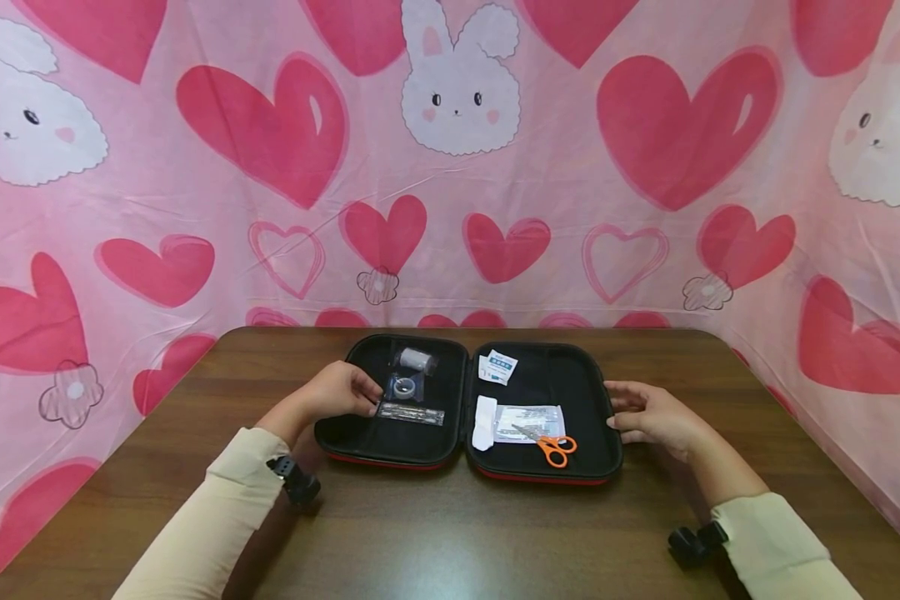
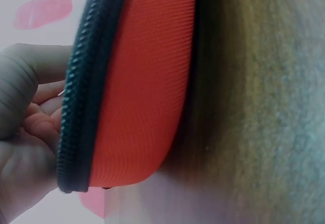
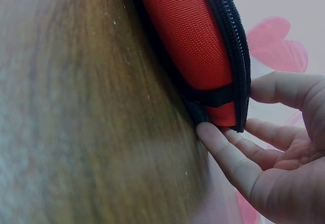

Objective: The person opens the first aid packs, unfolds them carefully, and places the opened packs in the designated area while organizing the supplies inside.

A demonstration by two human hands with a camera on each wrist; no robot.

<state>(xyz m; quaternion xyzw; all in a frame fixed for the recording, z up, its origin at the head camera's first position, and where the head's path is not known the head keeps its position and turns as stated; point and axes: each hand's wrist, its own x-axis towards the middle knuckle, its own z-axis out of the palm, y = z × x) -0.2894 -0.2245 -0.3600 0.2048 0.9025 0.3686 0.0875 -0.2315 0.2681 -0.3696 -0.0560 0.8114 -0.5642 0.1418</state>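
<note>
A zip case (image 1: 606, 450), black inside with a red shell, lies open flat on the table. My left hand (image 1: 342, 389) reaches over its left half, fingers bent, fingertips right at the end of a slim clear packet (image 1: 414, 415); I cannot tell whether they pinch it. In the left wrist view the case's red side (image 2: 144, 82) hides these fingertips. My right hand (image 1: 656, 415) grips the case's right edge. In the right wrist view its thumb (image 3: 216, 140) lies at a black strap loop (image 3: 195, 107) and a finger touches the zip rim.
The left half also holds a wrapped white roll (image 1: 417, 360) and a bagged tape roll (image 1: 405, 387). In the right half are small white packets (image 1: 497, 367), a folded white strip (image 1: 484, 423), a flat printed packet (image 1: 532, 418) and orange-handled scissors (image 1: 557, 452). A pink heart-print cloth (image 1: 450, 183) hangs behind.
</note>
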